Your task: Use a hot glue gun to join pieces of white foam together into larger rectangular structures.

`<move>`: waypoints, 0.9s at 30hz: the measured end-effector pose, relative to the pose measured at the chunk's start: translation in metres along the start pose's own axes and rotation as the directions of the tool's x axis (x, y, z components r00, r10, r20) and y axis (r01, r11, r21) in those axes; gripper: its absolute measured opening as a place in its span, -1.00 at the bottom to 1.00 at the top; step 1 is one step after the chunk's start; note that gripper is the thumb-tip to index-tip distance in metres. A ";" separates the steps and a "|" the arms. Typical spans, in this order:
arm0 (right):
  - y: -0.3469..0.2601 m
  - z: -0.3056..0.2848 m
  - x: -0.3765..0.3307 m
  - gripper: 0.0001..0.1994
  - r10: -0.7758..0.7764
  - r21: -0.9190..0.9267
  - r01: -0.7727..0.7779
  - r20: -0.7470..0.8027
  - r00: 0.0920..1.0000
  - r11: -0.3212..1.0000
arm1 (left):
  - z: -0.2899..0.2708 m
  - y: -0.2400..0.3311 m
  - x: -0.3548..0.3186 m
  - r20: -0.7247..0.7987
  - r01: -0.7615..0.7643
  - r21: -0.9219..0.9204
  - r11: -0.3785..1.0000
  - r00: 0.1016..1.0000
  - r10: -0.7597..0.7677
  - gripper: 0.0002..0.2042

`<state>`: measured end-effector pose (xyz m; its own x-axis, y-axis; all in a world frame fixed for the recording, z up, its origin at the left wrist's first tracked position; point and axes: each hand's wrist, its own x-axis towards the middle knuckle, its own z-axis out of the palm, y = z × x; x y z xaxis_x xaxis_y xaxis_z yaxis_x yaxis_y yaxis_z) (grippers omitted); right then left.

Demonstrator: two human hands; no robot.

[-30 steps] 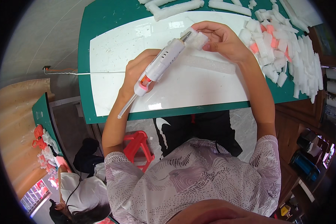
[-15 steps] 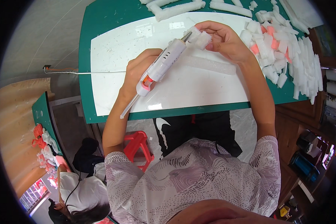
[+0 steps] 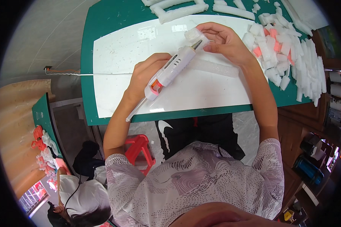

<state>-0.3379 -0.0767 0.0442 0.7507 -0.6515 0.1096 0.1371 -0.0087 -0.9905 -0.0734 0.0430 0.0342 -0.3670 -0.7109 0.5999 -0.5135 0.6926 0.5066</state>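
My left hand (image 3: 146, 75) is wrapped round a white hot glue gun (image 3: 174, 67), with a clear glue stick (image 3: 135, 110) sticking out of its rear end. Its metal nozzle points up and right, against a small white foam piece (image 3: 193, 35). My right hand (image 3: 225, 42) pinches that piece between thumb and fingers; part of the foam is hidden behind the nozzle and fingers. Below them a long white foam strip (image 3: 216, 68) lies on the white board (image 3: 201, 92).
A pile of white and pink foam pieces (image 3: 271, 47) covers the right side of the green table (image 3: 88, 56), beside long foam strips (image 3: 308, 72). A foam frame (image 3: 182, 12) lies at the far edge. A white cord (image 3: 102, 74) runs left. A red stool (image 3: 140, 151) and another person (image 3: 81, 193) are lower left.
The glue gun has shifted right and slightly down, and its nozzle now meets a lower right part of the foam piece. My right hand has turned the piece a little.
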 end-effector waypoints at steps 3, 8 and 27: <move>0.000 0.002 0.001 -0.45 0.017 -0.027 -0.018 -0.004 1.000 0.999 | -0.001 0.000 0.000 0.024 0.033 -0.011 0.999 0.999 -0.033 -0.77; 0.000 0.001 0.001 -0.47 -0.011 -0.060 0.010 -0.032 0.999 0.998 | 0.000 -0.001 -0.003 0.047 0.101 -0.004 0.995 0.994 -0.101 -0.71; 0.005 0.017 0.005 -0.57 -0.186 -0.233 0.134 -0.218 0.958 0.963 | 0.003 -0.002 -0.007 0.067 0.292 -0.087 0.952 0.956 -0.287 -0.64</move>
<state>-0.3224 -0.0674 0.0416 0.5531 -0.7878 0.2712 0.0818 -0.2726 -0.9586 -0.0718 0.0463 0.0273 -0.2554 -0.8862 0.3866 -0.5285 0.4628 0.7117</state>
